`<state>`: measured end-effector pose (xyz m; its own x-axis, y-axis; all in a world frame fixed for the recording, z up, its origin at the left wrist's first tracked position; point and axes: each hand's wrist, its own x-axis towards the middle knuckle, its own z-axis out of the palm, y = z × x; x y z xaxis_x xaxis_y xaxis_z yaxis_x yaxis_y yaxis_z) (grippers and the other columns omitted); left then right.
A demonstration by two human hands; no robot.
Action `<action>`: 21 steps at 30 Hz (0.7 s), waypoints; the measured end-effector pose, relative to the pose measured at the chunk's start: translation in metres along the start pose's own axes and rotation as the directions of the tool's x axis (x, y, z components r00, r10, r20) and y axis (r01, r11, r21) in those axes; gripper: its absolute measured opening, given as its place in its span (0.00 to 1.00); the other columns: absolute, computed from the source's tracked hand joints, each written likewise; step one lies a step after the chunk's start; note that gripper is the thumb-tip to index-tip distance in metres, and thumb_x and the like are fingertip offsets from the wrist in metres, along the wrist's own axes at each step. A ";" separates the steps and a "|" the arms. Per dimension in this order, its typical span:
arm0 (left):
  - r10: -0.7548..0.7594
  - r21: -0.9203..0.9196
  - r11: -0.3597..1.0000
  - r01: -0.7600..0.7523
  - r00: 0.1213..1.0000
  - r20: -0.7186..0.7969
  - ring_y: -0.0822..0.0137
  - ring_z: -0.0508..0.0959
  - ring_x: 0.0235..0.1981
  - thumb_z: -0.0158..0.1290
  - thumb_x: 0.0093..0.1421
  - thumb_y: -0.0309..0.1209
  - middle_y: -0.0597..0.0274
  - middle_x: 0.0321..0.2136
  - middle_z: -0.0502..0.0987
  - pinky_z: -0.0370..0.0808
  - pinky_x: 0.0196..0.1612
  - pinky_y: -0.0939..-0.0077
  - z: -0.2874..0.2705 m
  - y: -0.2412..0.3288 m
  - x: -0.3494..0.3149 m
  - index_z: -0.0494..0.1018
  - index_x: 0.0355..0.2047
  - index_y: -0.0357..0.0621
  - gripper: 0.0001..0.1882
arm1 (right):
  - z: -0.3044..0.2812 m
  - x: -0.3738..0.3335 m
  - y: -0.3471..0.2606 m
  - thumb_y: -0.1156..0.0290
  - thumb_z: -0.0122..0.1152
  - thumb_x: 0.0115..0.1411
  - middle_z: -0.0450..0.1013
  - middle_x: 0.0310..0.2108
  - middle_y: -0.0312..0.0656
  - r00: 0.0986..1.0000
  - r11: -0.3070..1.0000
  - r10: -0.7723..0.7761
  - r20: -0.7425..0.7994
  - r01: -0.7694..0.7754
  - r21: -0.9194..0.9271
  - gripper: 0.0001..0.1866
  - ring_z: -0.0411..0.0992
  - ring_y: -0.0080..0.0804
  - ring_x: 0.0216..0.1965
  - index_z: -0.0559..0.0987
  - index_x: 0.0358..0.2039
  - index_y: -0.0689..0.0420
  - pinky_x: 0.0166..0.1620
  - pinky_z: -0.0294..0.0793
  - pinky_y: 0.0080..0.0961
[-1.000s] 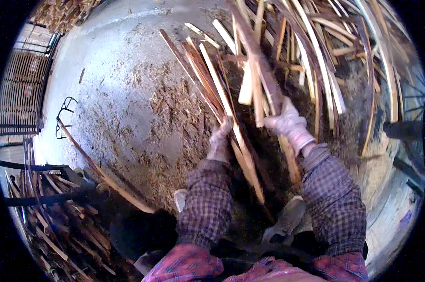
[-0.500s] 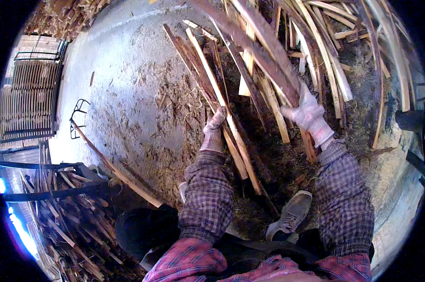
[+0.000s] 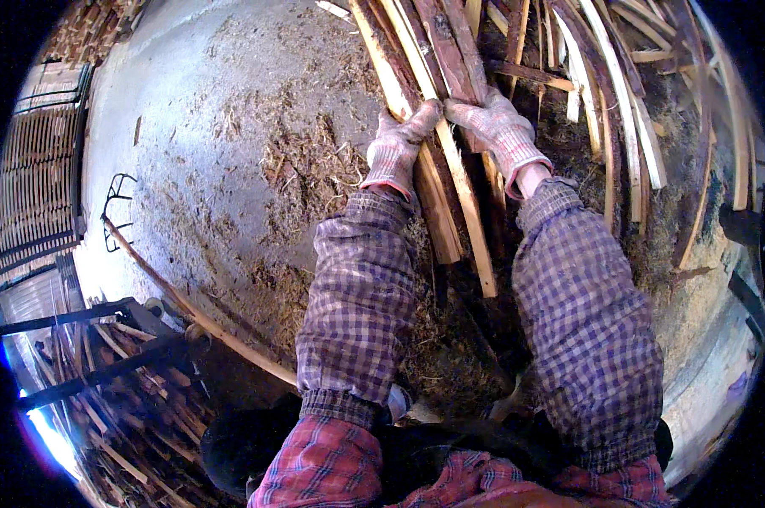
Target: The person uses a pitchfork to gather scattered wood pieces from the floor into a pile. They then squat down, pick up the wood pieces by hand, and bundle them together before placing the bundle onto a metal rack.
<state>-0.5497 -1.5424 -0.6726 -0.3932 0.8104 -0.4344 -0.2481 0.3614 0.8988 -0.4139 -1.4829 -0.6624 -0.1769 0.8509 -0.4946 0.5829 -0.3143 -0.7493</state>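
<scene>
Both my hands wear pale, dirty work gloves and are close together over a bundle of long wooden strips with bark edges. My left hand (image 3: 399, 146) is closed round the bundle's left side, its thumb over a pale wooden strip (image 3: 467, 203). Beside it, my right hand (image 3: 499, 131) grips the brown bark-covered wooden strips (image 3: 452, 51) from the right. The strips run away from me past the top edge, and their near ends stick out below my hands. How many I hold is hidden by the gloves.
More loose wooden strips (image 3: 615, 102) lie in a heap at the right. Bark shreds (image 3: 289, 161) litter the grey floor. At the left are a stack of slats (image 3: 40, 161), a black metal frame (image 3: 116, 212) with a long curved strip (image 3: 200, 313) and a rack of scrap wood (image 3: 137, 415).
My right hand has come left and nearer my left hand, bringing its bark-covered strips against the others. My left hand has moved a little forward. The shoes are now mostly hidden.
</scene>
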 end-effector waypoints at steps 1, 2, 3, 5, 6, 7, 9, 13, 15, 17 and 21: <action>-0.012 -0.059 0.998 0.011 1.000 -0.013 0.67 0.74 0.32 0.62 0.44 0.44 0.59 0.36 0.73 0.72 0.36 0.73 -0.005 -0.007 0.000 0.65 0.46 0.35 0.33 | 0.002 -0.004 0.000 0.41 0.61 0.37 0.72 0.42 0.46 0.999 0.999 -0.009 -0.044 0.007 -0.043 0.39 0.69 0.41 0.46 0.71 0.46 0.54 0.50 0.63 0.29; -0.017 -0.120 0.993 0.015 1.000 -0.012 0.67 0.74 0.31 0.62 0.44 0.43 0.59 0.35 0.74 0.72 0.36 0.73 -0.005 -0.012 0.001 0.65 0.45 0.36 0.33 | 0.005 0.001 0.007 0.42 0.61 0.37 0.72 0.42 0.46 0.999 0.999 -0.024 -0.025 0.025 0.031 0.39 0.69 0.41 0.46 0.72 0.47 0.54 0.49 0.64 0.28; -0.026 -0.189 0.982 0.028 1.000 0.009 0.67 0.74 0.31 0.62 0.44 0.42 0.60 0.35 0.74 0.72 0.36 0.73 0.003 -0.012 -0.001 0.66 0.45 0.36 0.32 | 0.006 0.010 0.020 0.42 0.62 0.37 0.72 0.42 0.45 0.999 0.995 -0.033 -0.023 0.035 0.096 0.38 0.69 0.40 0.46 0.72 0.47 0.53 0.49 0.64 0.28; 0.001 -0.050 0.999 0.003 0.997 0.082 0.68 0.74 0.31 0.61 0.45 0.41 0.62 0.33 0.74 0.72 0.36 0.75 0.003 0.002 -0.025 0.66 0.45 0.36 0.31 | 0.008 0.007 0.033 0.46 0.64 0.38 0.72 0.40 0.48 0.998 0.974 -0.008 0.063 -0.006 0.226 0.35 0.70 0.40 0.44 0.74 0.44 0.57 0.47 0.66 0.27; 0.027 -0.050 0.999 -0.019 0.987 0.160 0.69 0.74 0.30 0.60 0.45 0.42 0.63 0.33 0.74 0.72 0.35 0.75 -0.010 -0.003 -0.031 0.66 0.46 0.36 0.31 | 0.007 -0.015 0.027 0.46 0.64 0.38 0.73 0.40 0.48 0.990 0.941 -0.058 0.128 0.012 0.337 0.35 0.70 0.40 0.44 0.74 0.43 0.58 0.47 0.66 0.27; 0.053 -0.053 0.998 -0.041 0.969 0.240 0.69 0.74 0.30 0.60 0.46 0.42 0.63 0.33 0.74 0.72 0.35 0.76 -0.019 -0.012 -0.038 0.66 0.46 0.36 0.31 | 0.005 -0.040 0.023 0.46 0.64 0.38 0.73 0.40 0.48 0.976 0.896 -0.115 0.184 0.022 0.443 0.36 0.70 0.40 0.44 0.74 0.43 0.58 0.47 0.66 0.27; 0.091 -0.078 0.994 -0.078 0.979 0.181 0.70 0.74 0.30 0.59 0.46 0.43 0.63 0.33 0.74 0.72 0.34 0.78 -0.018 -0.030 -0.064 0.65 0.46 0.34 0.32 | 0.003 -0.064 0.039 0.45 0.64 0.37 0.73 0.40 0.47 0.996 0.991 0.042 0.079 -0.051 0.122 0.35 0.70 0.39 0.44 0.74 0.43 0.56 0.46 0.66 0.26; -0.072 -0.439 0.885 0.153 0.978 0.196 0.62 0.75 0.33 0.58 0.48 0.26 0.51 0.37 0.71 0.76 0.36 0.70 -0.034 -0.107 -0.079 0.56 0.50 0.32 0.31 | 0.005 -0.101 0.067 0.48 0.65 0.40 0.73 0.39 0.43 0.971 0.979 -0.102 0.215 0.060 0.192 0.33 0.70 0.32 0.42 0.73 0.45 0.55 0.45 0.67 0.25; -0.088 -0.458 0.883 0.098 0.995 0.044 0.62 0.75 0.31 0.59 0.47 0.24 0.51 0.37 0.71 0.76 0.34 0.68 -0.017 -0.093 -0.106 0.53 0.52 0.33 0.35 | -0.005 -0.118 0.056 0.49 0.64 0.42 0.73 0.37 0.43 0.968 0.991 -0.124 0.217 0.110 0.078 0.32 0.70 0.30 0.40 0.72 0.45 0.55 0.44 0.67 0.24; 0.069 -0.437 0.897 -0.067 0.998 -0.011 0.62 0.75 0.29 0.59 0.46 0.23 0.51 0.37 0.71 0.76 0.32 0.70 -0.040 -0.133 -0.083 0.53 0.52 0.36 0.35 | -0.015 -0.129 0.022 0.49 0.62 0.43 0.73 0.37 0.44 0.959 0.978 -0.106 0.262 0.149 -0.149 0.31 0.71 0.30 0.40 0.72 0.45 0.53 0.44 0.67 0.25; -0.008 -0.484 0.874 0.046 0.997 0.081 0.60 0.73 0.32 0.62 0.44 0.30 0.53 0.38 0.72 0.73 0.38 0.70 0.011 -0.079 -0.079 0.55 0.53 0.34 0.38 | -0.043 -0.119 0.029 0.45 0.55 0.46 0.72 0.38 0.49 0.990 0.927 -0.139 -0.016 0.124 -0.354 0.31 0.71 0.43 0.40 0.70 0.44 0.53 0.42 0.70 0.35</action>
<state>-0.4894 -1.6295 -0.7088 -0.3186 0.8421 -0.4351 -0.6634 0.1297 0.7369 -0.3415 -1.5749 -0.6067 -0.2430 0.8931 -0.3786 0.7990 -0.0370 -0.6002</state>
